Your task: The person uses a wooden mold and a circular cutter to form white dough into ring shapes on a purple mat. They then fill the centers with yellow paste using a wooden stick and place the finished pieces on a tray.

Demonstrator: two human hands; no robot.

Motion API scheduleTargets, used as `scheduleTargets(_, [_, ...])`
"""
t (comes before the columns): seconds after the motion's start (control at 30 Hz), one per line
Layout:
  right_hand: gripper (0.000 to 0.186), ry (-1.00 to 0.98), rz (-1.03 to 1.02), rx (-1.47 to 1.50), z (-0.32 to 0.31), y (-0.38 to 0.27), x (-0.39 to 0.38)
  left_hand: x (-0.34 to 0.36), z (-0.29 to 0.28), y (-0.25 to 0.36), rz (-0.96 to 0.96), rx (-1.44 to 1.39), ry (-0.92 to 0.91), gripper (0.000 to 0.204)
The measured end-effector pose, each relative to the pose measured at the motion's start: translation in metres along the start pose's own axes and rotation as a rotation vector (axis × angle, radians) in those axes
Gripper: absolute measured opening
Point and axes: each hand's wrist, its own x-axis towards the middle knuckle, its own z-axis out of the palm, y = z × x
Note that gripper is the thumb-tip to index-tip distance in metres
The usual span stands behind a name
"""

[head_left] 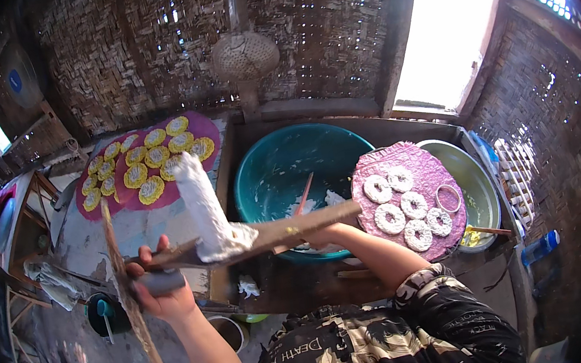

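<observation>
Woven walls (176, 58) backed the teal basin (273, 156); left of it, my left hand (166, 296) clamped its fingers on the white-smeared wooden tool (303, 227) before it; whether my right hand (325, 235) gripped, I couldn't tell.

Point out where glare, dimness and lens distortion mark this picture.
Head view: the opening at upper right is blown out to white; head view: the woven wall is dim, pricked with bright specks; head view: the fisheye lens bends the room toward black corners; head view: the white mass stands out brightly against the brown plank.
</observation>
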Motion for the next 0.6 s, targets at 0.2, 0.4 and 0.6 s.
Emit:
scheduleTargets(0.2, [0.017, -0.446, 0.106, -0.225, -0.028, 0.035, -0.016, -0.013, -0.048, 0.006, -0.083, 0.273, -0.031, 0.031])
scheduleTargets(0.4, [0.025, -0.360, 0.434, -0.485, -0.066, 0.024, -0.063, -0.014, -0.067, -0.018, -0.085, 0.377, 0.064, 0.031])
scheduleTargets(0.6, [0.017, -0.469, 0.340, -0.599, -0.033, 0.024, -0.032, -0.011, -0.066, -0.012, -0.101, 0.432, 0.391, 0.035])
